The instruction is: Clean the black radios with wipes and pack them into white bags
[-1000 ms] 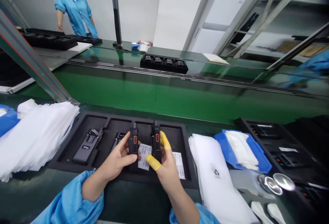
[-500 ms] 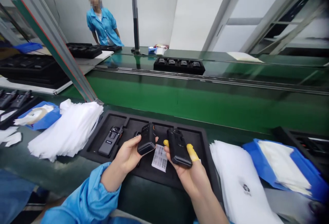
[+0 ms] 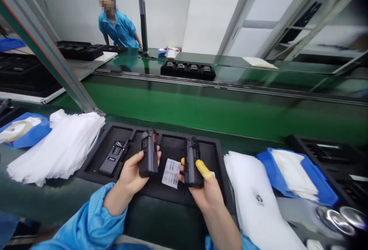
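My left hand [image 3: 132, 177] is closed round a black walkie-talkie [image 3: 148, 156], held nearly upright with an orange mark on its side. A second black walkie-talkie [image 3: 189, 165] is gripped in my right hand [image 3: 209, 194], which wears yellow finger covers. Both are over a black foam tray [image 3: 217, 158], apart from each other. In the tray's left compartment lies another walkie-talkie [image 3: 111, 160], clip side up with a small label. A sheet of printed labels [image 3: 171, 173] rests in the tray between my hands.
White bags are stacked left [image 3: 61, 146] and right [image 3: 253, 192] of the tray. Blue bins [image 3: 40, 131] stand beyond them. A dark tray [image 3: 330, 154] is at far right. Across the green line, a black tray [image 3: 186, 73] holds several devices. A person in blue [image 3: 119, 30] stands behind.
Both walkie-talkies have been turned more upright, showing their sides. My hands have moved slightly apart. The camera view has shifted right, and the person behind leans over more.
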A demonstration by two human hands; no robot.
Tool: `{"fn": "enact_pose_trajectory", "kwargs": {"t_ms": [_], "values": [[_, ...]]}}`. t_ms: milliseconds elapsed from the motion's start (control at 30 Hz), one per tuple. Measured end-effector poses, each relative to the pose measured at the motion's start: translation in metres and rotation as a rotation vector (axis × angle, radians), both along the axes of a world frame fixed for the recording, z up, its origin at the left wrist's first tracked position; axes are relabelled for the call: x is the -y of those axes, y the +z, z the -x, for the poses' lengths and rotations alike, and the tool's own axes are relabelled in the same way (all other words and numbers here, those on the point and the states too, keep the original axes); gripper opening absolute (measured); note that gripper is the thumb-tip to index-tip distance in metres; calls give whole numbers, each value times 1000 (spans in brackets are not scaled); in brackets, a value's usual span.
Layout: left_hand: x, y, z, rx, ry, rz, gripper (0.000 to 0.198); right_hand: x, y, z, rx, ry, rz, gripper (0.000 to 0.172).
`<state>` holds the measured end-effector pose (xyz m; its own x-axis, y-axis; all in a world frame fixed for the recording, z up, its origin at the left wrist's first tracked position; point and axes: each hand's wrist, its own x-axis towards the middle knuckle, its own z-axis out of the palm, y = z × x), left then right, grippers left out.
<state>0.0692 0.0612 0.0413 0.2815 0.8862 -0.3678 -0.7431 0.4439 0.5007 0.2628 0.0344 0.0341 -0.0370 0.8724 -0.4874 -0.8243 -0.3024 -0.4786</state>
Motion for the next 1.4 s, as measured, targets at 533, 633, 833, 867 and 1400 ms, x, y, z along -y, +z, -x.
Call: {"fn": "enact_pose_trajectory", "kwargs": {"t_ms": [533,633,833,867,1400], "values": [[11,-23,-9,-569,-183,-486,109,-3,2,9,-50,109,130,36],[11,-27,-9,-592,-189,-477,111,-3,4,9,-49,104,147,37],[12,-22,-10,-616,-239,-467,115,-3,0,8,-57,85,158,34],[11,-21,-10,-621,-242,-466,115,-4,-1,8,-63,88,155,33],[6,-19,-9,-620,-257,-502,101,-12,-5,11,-71,81,162,36]]}}
